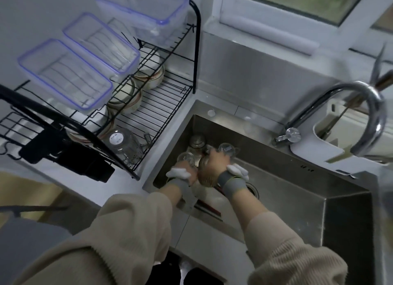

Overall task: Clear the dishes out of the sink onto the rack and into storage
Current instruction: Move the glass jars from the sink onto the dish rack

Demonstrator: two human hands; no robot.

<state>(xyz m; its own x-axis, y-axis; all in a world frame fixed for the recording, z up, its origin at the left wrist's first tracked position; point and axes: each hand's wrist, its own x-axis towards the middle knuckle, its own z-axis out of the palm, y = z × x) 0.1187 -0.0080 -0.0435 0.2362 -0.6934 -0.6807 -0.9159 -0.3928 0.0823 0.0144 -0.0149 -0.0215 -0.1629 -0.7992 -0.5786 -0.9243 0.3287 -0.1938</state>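
Observation:
Several clear glasses stand in the far left corner of the steel sink [297, 191]. My left hand [187, 172] reaches down there and curls round one glass [186, 157]. Beside it, my right hand [212, 163] grips another glass [228, 149] at its near side. A third glass [197, 141] stands free behind them, against the sink's back wall. A pale dish [202, 192] and dark chopsticks [209, 207] lie on the sink floor below my wrists. Left of the sink stands the black wire rack [161, 106].
The rack's top tier carries three clear plastic containers [63, 72]. Its lower tier holds stacked bowls [148, 76] and one upturned glass [124, 145]. A curved chrome tap [370, 114] arches over the sink's right side. A window sill runs behind.

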